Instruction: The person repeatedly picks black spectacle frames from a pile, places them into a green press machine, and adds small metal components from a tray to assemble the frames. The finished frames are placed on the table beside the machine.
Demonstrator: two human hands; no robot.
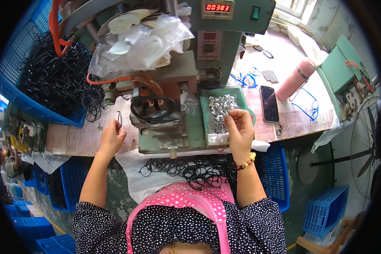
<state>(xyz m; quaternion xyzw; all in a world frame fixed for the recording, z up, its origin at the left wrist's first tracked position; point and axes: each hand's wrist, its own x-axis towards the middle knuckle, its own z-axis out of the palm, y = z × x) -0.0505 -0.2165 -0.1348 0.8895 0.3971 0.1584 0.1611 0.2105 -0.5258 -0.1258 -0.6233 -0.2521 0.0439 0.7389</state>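
Fingers of your left hand [112, 137] pinch a thin, dark, curved strip [120, 119] left of the benchtop press [194, 136], while your right hand [241, 129] hovers over a green tray [242, 99] of small silvery metal pieces [218, 108], thumb and forefinger nearly together, any hold between them impossible to tell.
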